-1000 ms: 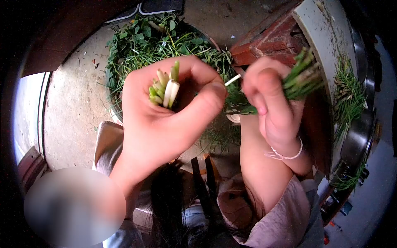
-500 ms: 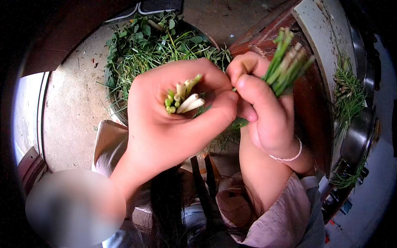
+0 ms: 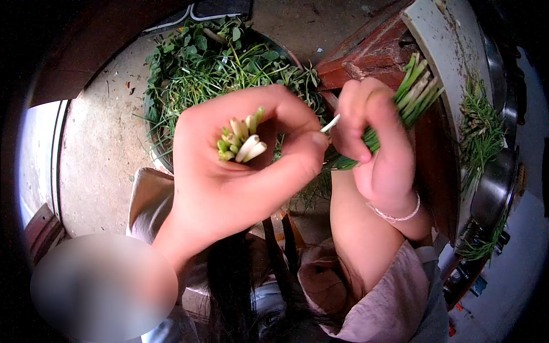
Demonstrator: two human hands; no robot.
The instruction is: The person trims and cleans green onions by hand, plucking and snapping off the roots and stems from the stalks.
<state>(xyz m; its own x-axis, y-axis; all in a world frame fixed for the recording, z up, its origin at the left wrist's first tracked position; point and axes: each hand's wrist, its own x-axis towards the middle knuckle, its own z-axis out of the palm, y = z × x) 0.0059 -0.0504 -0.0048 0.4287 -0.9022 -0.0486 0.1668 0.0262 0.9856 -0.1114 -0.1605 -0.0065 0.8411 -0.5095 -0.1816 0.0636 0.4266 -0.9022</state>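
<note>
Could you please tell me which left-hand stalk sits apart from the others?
The thin white stalk pinched by the left hand; the other stalks cluster inside its curl.

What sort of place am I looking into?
Probably a household food-preparation area, perhaps a kitchen: a large heap of greens, loose greens over a pale surface at right, and a bundle of stalks in the left hand.

Left stalk bundle (image 3: 243, 140) white and pale green; right stalk bundle (image 3: 418, 94) green, brown-streaked; bracelet (image 3: 396, 218) pinkish-white; far wood (image 3: 363, 57) reddish-brown.
</note>
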